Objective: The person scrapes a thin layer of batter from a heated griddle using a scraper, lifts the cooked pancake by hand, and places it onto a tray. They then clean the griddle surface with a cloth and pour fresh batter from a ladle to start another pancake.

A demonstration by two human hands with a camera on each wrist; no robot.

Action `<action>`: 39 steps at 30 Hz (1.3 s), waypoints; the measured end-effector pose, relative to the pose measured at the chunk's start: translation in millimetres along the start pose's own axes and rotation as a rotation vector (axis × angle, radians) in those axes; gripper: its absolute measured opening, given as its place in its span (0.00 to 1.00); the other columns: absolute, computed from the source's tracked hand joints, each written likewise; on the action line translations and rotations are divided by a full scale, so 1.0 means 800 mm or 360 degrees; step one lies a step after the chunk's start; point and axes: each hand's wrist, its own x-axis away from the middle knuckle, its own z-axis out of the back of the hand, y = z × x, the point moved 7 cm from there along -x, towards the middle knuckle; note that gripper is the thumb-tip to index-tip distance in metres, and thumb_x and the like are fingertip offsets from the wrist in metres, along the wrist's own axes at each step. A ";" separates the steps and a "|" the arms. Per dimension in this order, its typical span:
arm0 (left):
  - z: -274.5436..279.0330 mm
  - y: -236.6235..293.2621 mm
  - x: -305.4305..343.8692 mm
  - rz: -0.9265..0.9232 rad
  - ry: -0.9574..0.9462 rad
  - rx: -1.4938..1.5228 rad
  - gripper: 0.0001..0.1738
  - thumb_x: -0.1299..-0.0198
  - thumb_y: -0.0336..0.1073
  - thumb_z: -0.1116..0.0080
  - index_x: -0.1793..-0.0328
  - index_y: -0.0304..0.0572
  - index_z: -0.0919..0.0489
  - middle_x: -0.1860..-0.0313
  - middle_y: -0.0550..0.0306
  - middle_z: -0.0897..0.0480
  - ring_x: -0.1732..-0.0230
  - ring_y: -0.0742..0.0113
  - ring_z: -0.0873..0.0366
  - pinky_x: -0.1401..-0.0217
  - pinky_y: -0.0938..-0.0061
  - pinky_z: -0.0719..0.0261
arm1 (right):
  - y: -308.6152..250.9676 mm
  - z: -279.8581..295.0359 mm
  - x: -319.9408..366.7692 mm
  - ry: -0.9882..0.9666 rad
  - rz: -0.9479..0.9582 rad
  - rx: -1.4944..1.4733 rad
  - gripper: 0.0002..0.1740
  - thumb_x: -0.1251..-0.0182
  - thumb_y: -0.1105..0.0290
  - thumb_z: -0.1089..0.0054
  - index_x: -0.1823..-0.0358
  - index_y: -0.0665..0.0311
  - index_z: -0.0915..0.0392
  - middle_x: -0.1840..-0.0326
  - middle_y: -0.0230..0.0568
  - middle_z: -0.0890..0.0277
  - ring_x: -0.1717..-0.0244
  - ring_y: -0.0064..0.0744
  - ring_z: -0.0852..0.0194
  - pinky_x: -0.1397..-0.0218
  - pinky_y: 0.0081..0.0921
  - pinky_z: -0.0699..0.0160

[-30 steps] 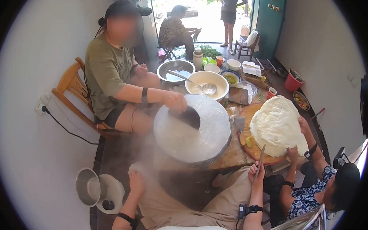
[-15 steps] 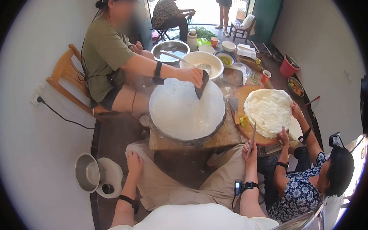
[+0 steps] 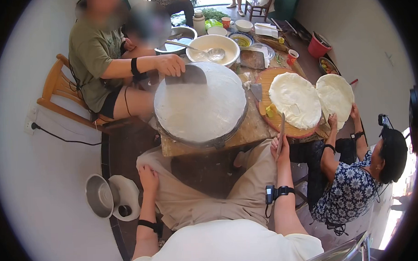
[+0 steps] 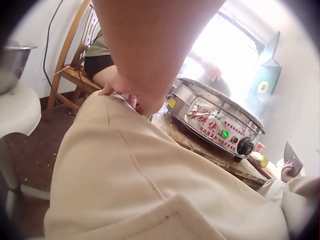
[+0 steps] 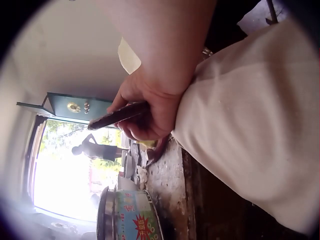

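Observation:
My left hand (image 3: pixel 148 178) rests on my left knee, its fingers bent loosely over the beige trousers (image 4: pixel 150 170). On the other knee my right hand (image 3: pixel 280 147) grips a broad flat blade (image 4: pixel 292 158), which stands upright and shows almost edge-on in the head view. Its tip overlaps the near side of the round wooden board (image 3: pixel 266 111). A round white dough sheet (image 3: pixel 294 100) lies on that board. Beyond my knees is a round electric griddle (image 4: pixel 215 117) with pale batter across its top; steam rises from it.
Across the griddle, a seated person's hand (image 3: pixel 171 65) holds a dark scraper (image 3: pixel 187 76) on the batter. At right, another person holds a second dough sheet (image 3: pixel 335 94). A white batter bowl (image 3: pixel 236 51) with a ladle stands behind. A metal basin (image 3: pixel 100 196) sits at left.
The head view has shifted. The dark scraper has swept from the griddle's right side to its far left. The person at right has drawn a dough sheet rightward. My hands stay on my knees.

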 end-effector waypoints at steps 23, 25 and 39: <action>-0.003 0.017 -0.012 0.0037 -0.0125 -0.0183 0.13 0.55 0.27 0.43 0.63 0.33 0.31 0.57 0.41 0.32 0.52 0.43 0.33 0.48 0.58 0.33 | -0.014 0.007 0.000 -0.0134 0.0042 -0.0178 0.17 0.31 0.53 0.55 0.68 0.60 0.34 0.81 0.34 0.40 0.80 0.26 0.40 0.78 0.20 0.40; -0.004 0.016 -0.014 -0.0010 -0.0089 -0.0168 0.12 0.55 0.27 0.43 0.63 0.34 0.31 0.57 0.41 0.32 0.52 0.43 0.33 0.48 0.58 0.33 | -0.014 0.004 -0.002 -0.0147 0.0030 -0.0166 0.17 0.31 0.53 0.55 0.68 0.60 0.35 0.81 0.34 0.40 0.80 0.26 0.40 0.77 0.20 0.40; -0.012 0.002 -0.013 0.0018 0.0018 -0.0152 0.10 0.54 0.25 0.47 0.64 0.33 0.30 0.57 0.42 0.31 0.54 0.43 0.32 0.50 0.57 0.32 | -0.014 0.006 -0.002 -0.0120 0.0076 -0.0128 0.18 0.31 0.55 0.54 0.68 0.63 0.35 0.82 0.33 0.41 0.81 0.24 0.43 0.78 0.19 0.40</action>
